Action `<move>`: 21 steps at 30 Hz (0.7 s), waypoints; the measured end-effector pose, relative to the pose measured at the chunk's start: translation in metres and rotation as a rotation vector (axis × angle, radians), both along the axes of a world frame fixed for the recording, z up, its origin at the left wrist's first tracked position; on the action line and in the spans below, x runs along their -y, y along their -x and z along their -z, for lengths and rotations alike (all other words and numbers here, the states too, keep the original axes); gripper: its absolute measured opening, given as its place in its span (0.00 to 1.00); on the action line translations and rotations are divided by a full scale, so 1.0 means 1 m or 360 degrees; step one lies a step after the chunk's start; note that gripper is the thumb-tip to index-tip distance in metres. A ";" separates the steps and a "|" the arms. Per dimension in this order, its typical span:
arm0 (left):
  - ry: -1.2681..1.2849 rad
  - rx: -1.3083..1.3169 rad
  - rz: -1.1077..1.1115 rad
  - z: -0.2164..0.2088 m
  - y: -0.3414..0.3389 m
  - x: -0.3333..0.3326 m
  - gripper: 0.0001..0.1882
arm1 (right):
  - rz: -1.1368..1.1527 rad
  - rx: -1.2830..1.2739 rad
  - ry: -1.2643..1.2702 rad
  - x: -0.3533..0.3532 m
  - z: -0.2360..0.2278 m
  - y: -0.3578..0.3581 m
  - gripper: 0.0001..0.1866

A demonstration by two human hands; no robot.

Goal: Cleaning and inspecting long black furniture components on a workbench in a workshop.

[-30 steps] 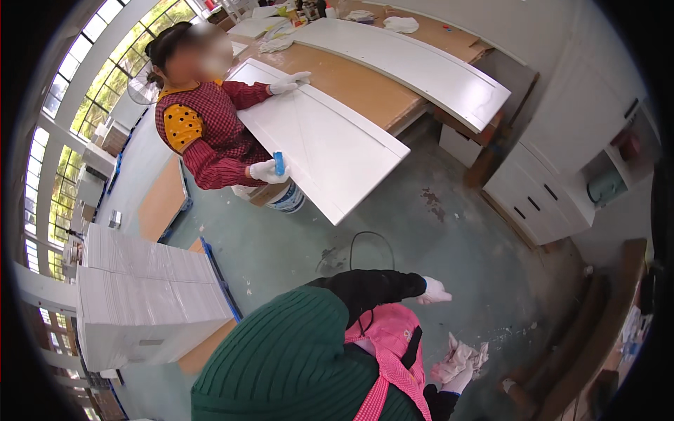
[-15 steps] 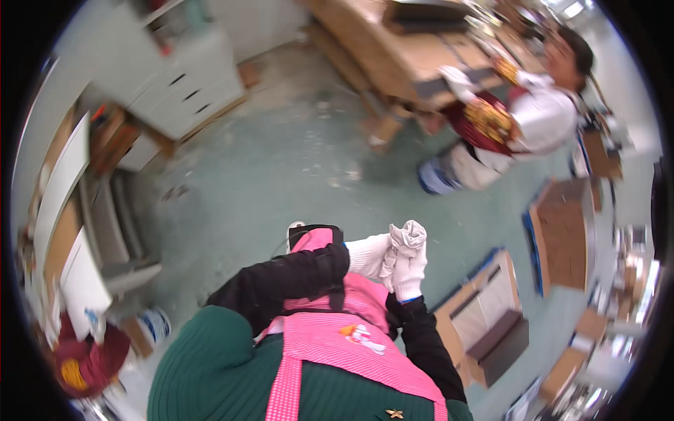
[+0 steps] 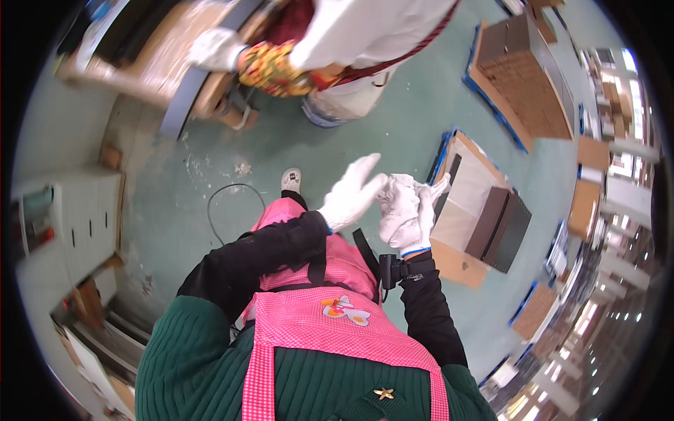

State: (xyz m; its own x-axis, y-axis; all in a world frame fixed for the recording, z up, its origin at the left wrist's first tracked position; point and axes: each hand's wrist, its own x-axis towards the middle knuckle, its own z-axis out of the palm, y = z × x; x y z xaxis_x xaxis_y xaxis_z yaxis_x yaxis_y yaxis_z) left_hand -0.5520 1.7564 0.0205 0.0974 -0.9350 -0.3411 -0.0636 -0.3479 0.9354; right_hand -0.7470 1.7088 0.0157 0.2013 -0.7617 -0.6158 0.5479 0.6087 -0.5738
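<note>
Both of my hands wear white knitted gloves and are held out in front of my pink checked apron (image 3: 309,316). My left hand (image 3: 351,195) is open, its fingers stretched and apart, with one fingertip close beside the right hand. A crumpled white cloth (image 3: 401,191) is bunched in my right hand (image 3: 414,228), which is closed around it. The cloth and the glove are the same white, so their border is hard to make out. Around my right wrist is a black strap with a small black box (image 3: 390,271).
A co-worker's gloved hand (image 3: 214,50) rests by a wrapped table (image 3: 158,67) at the upper left. A white bucket (image 3: 347,98) stands beside that person. Cardboard-backed panels on blue pallets (image 3: 467,210) lie to the right. White drawers (image 3: 88,217) stand at the left.
My view has turned right and come nearer the co-worker and table. My left hand has come away from the cloth and spread its fingers; the right still holds the cloth.
</note>
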 end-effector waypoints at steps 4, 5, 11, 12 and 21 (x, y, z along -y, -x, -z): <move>-0.0412 -0.1238 0.0027 0.005 0.062 0.103 0.36 | -0.0030 -0.1160 0.0294 0.055 0.005 -0.016 0.21; -0.0765 -0.1623 -0.0069 0.000 0.075 0.129 0.33 | -0.0287 -0.1692 0.0383 0.078 0.000 -0.019 0.23; -0.0300 -0.2937 0.0459 0.130 0.108 0.309 0.30 | -0.0298 -0.0847 0.0621 0.259 -0.041 0.022 0.28; -0.0329 -0.2941 0.0477 0.122 0.115 0.336 0.30 | -0.0218 -0.0648 0.0629 0.288 -0.040 0.045 0.27; -0.0550 -0.2446 0.0004 0.031 0.135 0.547 0.29 | -0.1349 -0.2299 0.1842 0.492 -0.028 0.094 0.51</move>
State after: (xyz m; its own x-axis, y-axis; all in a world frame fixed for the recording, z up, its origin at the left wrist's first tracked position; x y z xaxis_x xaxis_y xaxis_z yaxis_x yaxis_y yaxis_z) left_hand -0.6869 1.2091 -0.0104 -0.5311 -0.7935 -0.2970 0.8340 -0.5515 -0.0179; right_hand -0.8409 1.2166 0.0433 0.5532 -0.8329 -0.0142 -0.7385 -0.4825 -0.4710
